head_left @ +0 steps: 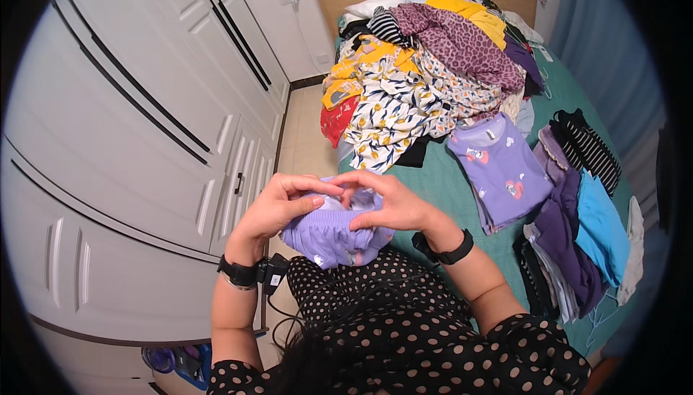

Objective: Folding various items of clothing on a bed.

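Lilac pants [336, 240] with a gathered elastic waistband and small printed figures are bunched up in front of my body. My left hand [289, 204] grips the waistband's left side, thumb in front and fingers over the top edge. On the other side my right hand [390, 204] pinches the band between thumb and fingers. Between them the waist opening shows a paler inside. A folded lilac T-shirt [499, 171] with matching prints lies flat on the bed to the right.
The green-covered bed [462, 251] carries a large heap of loose clothes [433, 77] at its far end. Folded garments [567, 251] are stacked at the right. White wardrobe doors [137, 150] line the left, beside a strip of tiled floor [303, 128]. A cable [281, 323] hangs near my left wrist.
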### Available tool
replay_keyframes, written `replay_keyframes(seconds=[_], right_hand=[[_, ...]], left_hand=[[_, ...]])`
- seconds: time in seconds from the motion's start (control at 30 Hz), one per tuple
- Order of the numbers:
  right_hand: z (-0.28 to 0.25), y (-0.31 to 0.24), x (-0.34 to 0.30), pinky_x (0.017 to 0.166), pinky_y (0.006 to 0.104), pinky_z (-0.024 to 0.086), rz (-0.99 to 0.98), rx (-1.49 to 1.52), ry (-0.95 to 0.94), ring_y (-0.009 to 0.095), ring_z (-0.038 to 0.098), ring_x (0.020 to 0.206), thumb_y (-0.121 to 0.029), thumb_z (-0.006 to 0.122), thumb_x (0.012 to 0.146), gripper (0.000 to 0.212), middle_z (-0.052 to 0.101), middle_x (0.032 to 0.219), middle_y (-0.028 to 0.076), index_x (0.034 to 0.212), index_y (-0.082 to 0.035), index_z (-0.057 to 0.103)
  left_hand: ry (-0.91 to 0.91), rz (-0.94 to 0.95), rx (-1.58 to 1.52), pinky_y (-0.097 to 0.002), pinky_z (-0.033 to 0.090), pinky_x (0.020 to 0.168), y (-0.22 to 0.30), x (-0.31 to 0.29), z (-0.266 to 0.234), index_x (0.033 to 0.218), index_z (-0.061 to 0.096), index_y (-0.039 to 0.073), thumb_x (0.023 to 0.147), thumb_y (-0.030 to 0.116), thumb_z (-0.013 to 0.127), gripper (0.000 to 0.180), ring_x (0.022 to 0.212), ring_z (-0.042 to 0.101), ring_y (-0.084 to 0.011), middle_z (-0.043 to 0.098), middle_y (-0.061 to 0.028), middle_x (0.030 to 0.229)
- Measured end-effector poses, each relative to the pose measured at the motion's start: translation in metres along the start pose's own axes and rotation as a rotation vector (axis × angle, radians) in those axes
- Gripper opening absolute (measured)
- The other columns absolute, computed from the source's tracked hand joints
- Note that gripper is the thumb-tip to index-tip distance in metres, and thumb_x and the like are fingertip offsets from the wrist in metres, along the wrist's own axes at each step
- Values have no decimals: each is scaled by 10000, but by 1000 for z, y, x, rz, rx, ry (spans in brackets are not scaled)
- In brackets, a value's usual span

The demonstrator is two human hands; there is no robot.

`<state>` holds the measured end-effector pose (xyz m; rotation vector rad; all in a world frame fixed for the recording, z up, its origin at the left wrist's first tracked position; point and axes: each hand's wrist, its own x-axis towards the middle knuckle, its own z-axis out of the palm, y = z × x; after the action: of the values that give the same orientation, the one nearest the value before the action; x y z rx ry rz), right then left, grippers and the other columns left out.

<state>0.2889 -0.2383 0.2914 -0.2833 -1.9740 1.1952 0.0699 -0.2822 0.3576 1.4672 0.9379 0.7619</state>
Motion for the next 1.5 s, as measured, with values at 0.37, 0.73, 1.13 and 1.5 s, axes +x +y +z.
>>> replay_keyframes(seconds=[0.37,0.73,1.13,1.5], right_hand=[[-55,-25,38,757,354,449,-108,-651,-131,264,604,810,-179,713,739,203,656,855,75,904,-72,658],[-106,-129,114,757,358,432,-341,-1175,-184,280,540,727,-209,728,735,231,626,755,117,861,-33,648],[-80,-140,132,602,260,458,-29,-565,-245,81,538,650,-256,691,825,264,620,691,29,879,1,664],[-138,-116,106,647,326,460,-67,-961,-437,224,564,631,-285,715,777,293,615,687,88,816,-2,645]], left_hand=[[302,72,544,-223,469,687,-4,-51,-52,900,690,-28,830,67,624,135,755,591,-81,670,-60,853],[652,179,1024,-327,454,598,63,-61,-131,724,655,-16,693,225,776,271,619,569,-214,599,-121,674],[31,251,593,-307,458,863,32,-14,-55,1032,636,-5,818,83,662,232,957,588,-170,656,-60,987],[182,383,1058,-436,288,1065,87,-68,-108,852,603,38,749,-56,604,140,812,568,-234,601,-64,814]])
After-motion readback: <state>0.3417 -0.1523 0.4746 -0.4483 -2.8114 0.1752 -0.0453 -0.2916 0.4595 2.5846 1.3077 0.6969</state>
